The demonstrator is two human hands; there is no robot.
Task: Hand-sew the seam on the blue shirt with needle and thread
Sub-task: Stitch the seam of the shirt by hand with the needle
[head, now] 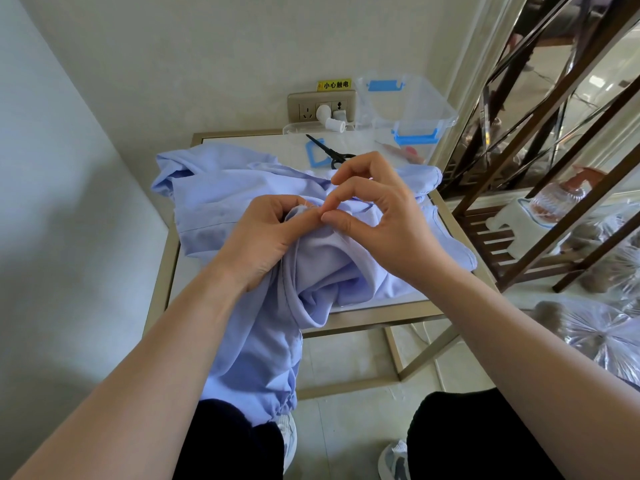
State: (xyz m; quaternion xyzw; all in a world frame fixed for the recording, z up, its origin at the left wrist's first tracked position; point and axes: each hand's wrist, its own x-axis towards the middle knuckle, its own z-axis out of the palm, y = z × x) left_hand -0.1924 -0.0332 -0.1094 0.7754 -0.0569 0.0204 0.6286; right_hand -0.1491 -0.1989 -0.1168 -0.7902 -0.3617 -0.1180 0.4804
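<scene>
A light blue cloth shirt [225, 188] is spread over the brass-framed white counter [363, 318], with its near part hanging off the near edge. A bunched fold is gripped in the left hand [263, 237]. Just to the right, the same fold is pinched between thumb and forefinger of the right hand [384, 220]; whether a needle is held there is too small to tell. Black-handled scissors [330, 154] lie at the far side.

The shirt [242, 188] is plain pale blue, the scissors [332, 154] are black, and the storage box [408, 105] is clear with bright blue latches. The table [374, 321] has a gold-toned frame and a white top. The warning label [334, 84] is yellow with black characters, the socket plate [322, 105] beige, the trousers [225, 445] black, the shoes [394, 459] white and grey, and the shelf frame [575, 271] dark brown.
</scene>
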